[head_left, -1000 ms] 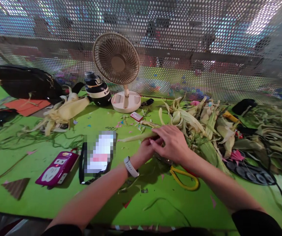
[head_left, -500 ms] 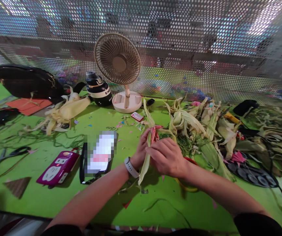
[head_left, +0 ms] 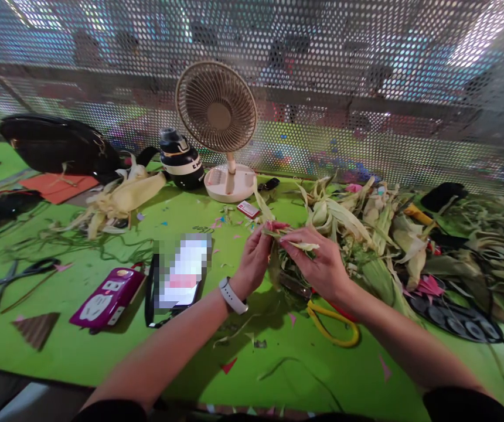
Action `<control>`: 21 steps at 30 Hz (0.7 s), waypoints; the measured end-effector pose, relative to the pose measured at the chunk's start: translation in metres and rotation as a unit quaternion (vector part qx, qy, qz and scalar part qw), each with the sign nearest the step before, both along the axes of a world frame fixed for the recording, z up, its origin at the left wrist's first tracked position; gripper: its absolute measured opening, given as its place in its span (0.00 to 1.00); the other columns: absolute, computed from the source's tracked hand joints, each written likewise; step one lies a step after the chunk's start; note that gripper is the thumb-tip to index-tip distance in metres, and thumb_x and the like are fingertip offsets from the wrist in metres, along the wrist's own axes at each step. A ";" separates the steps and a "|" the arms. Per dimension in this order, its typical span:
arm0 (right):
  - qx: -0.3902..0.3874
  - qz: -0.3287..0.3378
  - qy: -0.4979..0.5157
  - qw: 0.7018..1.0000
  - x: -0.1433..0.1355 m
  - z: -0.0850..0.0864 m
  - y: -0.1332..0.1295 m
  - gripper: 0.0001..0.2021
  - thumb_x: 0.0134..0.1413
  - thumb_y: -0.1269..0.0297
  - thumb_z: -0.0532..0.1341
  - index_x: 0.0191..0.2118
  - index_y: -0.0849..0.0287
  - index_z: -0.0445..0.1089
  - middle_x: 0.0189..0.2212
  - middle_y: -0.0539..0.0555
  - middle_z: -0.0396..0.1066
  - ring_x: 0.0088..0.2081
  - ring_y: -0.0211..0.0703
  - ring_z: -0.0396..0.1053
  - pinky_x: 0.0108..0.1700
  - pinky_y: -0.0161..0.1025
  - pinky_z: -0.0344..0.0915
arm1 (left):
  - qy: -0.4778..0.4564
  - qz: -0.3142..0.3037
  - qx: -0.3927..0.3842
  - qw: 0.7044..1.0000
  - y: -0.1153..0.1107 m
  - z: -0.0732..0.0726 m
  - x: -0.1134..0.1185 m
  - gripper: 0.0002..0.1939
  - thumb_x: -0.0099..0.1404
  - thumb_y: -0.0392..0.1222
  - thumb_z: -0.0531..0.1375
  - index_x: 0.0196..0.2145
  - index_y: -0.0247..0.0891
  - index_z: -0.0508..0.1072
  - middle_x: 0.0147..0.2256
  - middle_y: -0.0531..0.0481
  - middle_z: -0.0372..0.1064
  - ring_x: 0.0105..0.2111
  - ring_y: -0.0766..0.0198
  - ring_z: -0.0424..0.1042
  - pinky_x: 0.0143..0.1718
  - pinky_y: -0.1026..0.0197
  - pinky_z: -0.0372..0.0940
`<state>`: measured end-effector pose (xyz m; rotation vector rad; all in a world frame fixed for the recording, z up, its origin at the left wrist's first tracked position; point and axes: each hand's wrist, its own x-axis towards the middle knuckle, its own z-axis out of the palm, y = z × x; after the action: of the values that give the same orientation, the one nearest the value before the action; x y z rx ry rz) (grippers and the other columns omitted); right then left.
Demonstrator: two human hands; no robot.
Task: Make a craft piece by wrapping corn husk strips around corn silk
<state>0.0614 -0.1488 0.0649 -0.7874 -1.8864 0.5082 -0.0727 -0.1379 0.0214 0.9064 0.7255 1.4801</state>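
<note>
My left hand (head_left: 254, 261), with a pale band (head_left: 233, 296) on its wrist, pinches a pink piece (head_left: 277, 225) together with pale green corn husk strips (head_left: 261, 202). Close on its right, my right hand (head_left: 317, 261) holds a husk strip (head_left: 302, 245) between thumb and fingers, the strip's tip pointing right. Below my right hand lie yellow-handled scissors (head_left: 333, 328), partly hidden by the hand and husks. A heap of corn husks (head_left: 344, 220) lies just beyond my right hand.
A phone (head_left: 184, 272), purple case (head_left: 108, 298) and black scissors (head_left: 6, 284) lie left on the green table (head_left: 181, 357). Behind stand a fan (head_left: 230, 181) and bottle (head_left: 181, 161). More husks (head_left: 120, 199) lie back left; a black palette-like tray (head_left: 454, 319) is at right.
The husk strip that hung down between my hands now points right in my right hand, which has shifted right. The scissors below show more fully. The view has shifted slightly.
</note>
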 end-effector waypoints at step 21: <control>-0.235 0.060 0.142 0.960 0.000 -0.007 0.016 0.07 0.50 0.60 0.65 0.33 0.58 0.74 0.38 0.54 0.74 0.36 0.41 0.71 0.36 0.38 0.69 | -0.036 -0.019 -0.053 0.998 -0.001 -0.003 0.003 0.17 0.61 0.50 0.58 0.41 0.37 0.78 0.44 0.46 0.75 0.51 0.53 0.68 0.56 0.52 0.59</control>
<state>0.0614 -0.1327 0.0578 -0.8526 -1.5671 1.1140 -0.0693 -0.1384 0.0186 0.7787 0.7230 1.4209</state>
